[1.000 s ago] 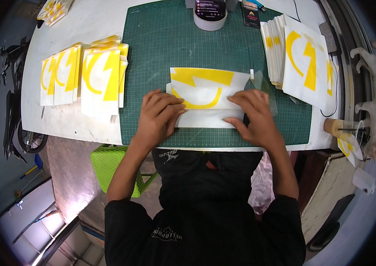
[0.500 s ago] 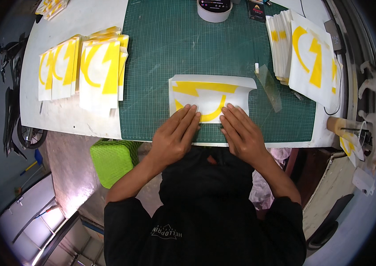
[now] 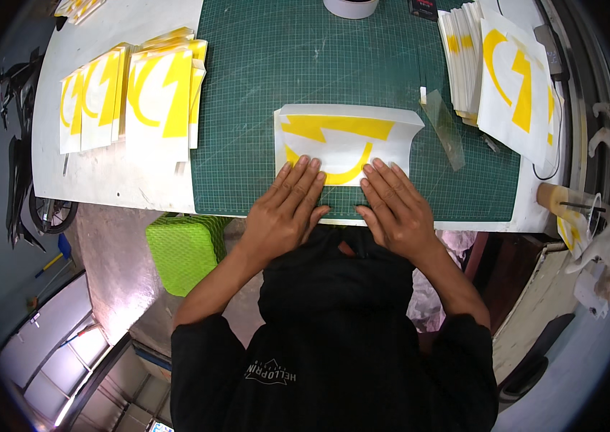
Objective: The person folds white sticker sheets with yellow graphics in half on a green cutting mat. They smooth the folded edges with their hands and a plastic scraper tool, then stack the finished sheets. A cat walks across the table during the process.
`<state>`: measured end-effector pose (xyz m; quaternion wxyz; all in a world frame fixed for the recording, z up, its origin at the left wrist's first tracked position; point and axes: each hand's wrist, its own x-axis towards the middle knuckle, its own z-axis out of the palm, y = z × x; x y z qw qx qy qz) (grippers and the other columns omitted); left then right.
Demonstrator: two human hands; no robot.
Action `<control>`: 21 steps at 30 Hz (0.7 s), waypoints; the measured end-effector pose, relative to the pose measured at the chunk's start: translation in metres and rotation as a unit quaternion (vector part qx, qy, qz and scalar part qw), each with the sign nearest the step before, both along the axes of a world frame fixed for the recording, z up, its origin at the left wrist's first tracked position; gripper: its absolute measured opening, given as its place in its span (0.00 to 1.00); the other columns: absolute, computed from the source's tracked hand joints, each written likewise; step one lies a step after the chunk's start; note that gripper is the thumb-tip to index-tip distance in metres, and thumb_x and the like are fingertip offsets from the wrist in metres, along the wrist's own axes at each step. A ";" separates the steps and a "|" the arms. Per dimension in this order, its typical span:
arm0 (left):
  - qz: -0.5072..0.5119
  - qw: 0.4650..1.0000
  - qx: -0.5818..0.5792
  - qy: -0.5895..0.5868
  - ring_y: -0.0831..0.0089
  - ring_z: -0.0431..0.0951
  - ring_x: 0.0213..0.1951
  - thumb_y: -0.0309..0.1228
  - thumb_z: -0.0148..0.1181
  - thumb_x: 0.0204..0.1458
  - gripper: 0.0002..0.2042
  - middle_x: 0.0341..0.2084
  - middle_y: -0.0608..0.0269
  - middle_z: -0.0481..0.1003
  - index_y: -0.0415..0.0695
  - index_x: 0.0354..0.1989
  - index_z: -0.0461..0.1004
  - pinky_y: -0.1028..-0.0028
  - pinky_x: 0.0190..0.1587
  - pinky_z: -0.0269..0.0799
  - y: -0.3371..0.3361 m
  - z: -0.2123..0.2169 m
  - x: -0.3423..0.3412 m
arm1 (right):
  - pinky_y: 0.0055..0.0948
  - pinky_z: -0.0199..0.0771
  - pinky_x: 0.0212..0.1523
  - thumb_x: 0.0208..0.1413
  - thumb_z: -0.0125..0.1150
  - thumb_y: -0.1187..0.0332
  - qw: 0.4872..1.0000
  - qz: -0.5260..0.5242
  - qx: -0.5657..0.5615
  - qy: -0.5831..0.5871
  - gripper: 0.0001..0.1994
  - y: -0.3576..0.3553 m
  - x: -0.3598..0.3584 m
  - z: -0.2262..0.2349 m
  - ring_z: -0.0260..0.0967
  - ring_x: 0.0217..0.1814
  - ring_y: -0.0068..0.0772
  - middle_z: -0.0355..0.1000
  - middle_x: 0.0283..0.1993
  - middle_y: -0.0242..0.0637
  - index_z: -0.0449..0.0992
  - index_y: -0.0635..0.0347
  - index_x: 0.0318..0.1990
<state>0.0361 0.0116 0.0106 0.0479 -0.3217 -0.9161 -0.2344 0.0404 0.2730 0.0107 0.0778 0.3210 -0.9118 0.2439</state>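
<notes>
A white sheet with a yellow curved-and-bolt sticker lies on the green cutting mat, near its front edge. My left hand rests flat with its fingers spread, fingertips pressing the sheet's near left edge. My right hand lies flat the same way on the sheet's near right edge. Neither hand holds anything. The sheet's near edge is partly hidden under my fingers.
A fanned stack of similar yellow sticker sheets lies on the white table at left, another stack at right. A clear plastic strip lies beside the sheet. A tape roll sits at the mat's far edge. A green stool stands below.
Both hands slid back toward me along the sheet, from covering its middle to pressing only its near edge. More of the yellow design now shows.
</notes>
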 end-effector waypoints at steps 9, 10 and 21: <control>0.007 1.000 -0.027 0.007 0.48 0.70 0.70 0.37 0.67 0.60 0.27 0.66 0.42 0.71 0.32 0.64 0.73 0.53 0.72 0.66 -0.001 0.000 0.003 | 0.49 0.68 0.74 0.57 0.73 0.66 1.000 0.001 -0.003 0.010 0.21 0.001 0.002 -0.003 0.67 0.74 0.49 0.74 0.66 0.49 0.81 0.71 0.53; 0.009 0.999 -0.036 0.014 0.50 0.71 0.70 0.38 0.67 0.60 0.27 0.66 0.44 0.72 0.33 0.63 0.74 0.55 0.72 0.66 -0.001 0.001 0.003 | 0.49 0.68 0.74 0.57 0.73 0.66 1.000 0.001 -0.003 0.010 0.21 0.002 0.002 -0.003 0.68 0.74 0.49 0.74 0.66 0.49 0.81 0.71 0.53; 0.032 0.997 -0.063 0.016 0.52 0.70 0.70 0.37 0.64 0.62 0.25 0.67 0.46 0.72 0.35 0.65 0.74 0.52 0.72 0.63 0.001 0.001 0.009 | 0.52 0.73 0.70 0.53 0.75 0.71 1.000 -0.008 -0.029 -0.001 0.21 0.000 0.002 0.000 0.72 0.70 0.52 0.76 0.62 0.50 0.81 0.71 0.53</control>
